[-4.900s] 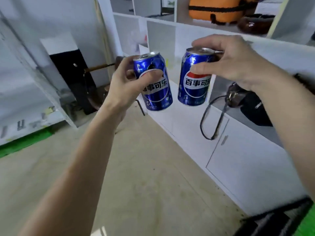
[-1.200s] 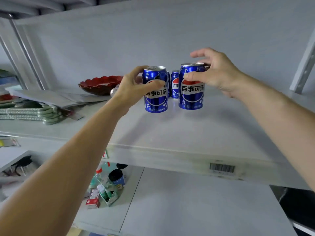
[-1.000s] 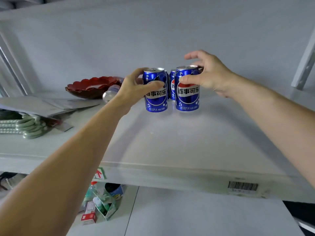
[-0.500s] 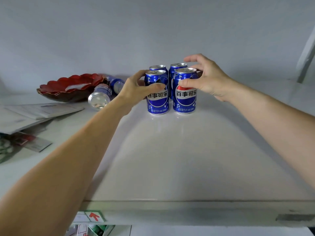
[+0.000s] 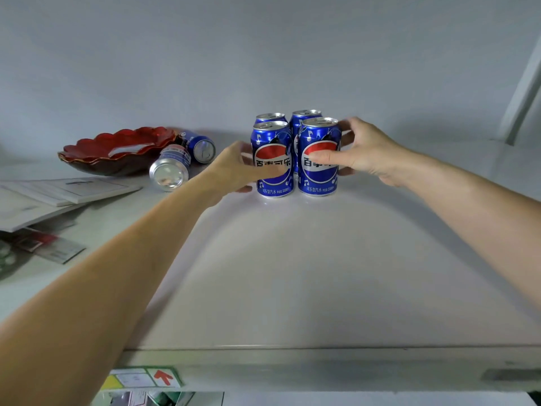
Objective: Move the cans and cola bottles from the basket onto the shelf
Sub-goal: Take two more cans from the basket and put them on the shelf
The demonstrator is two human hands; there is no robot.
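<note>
Two blue Pepsi cans stand upright side by side on the white shelf (image 5: 292,273). My left hand (image 5: 234,171) wraps the left front can (image 5: 273,136), thumb across its label. My right hand (image 5: 360,153) grips the right front can (image 5: 320,180) from the right side. Both cans rest on the shelf surface. Right behind them stand two more blue cans, one on the left (image 5: 270,116) and one on the right (image 5: 306,114), mostly hidden. The basket is out of view.
A red scalloped dish (image 5: 117,150) sits at the left rear. Two cans lie on their sides beside it, a silver-ended one (image 5: 169,168) and a blue one (image 5: 200,149). Papers and booklets (image 5: 58,194) cover the left end. The shelf's front edge (image 5: 322,367) runs below.
Both hands have carried the cans from the room onto the shelf and set them down in front of the two rear cans. In the last half second, both thumbs slid lower on the labels.
</note>
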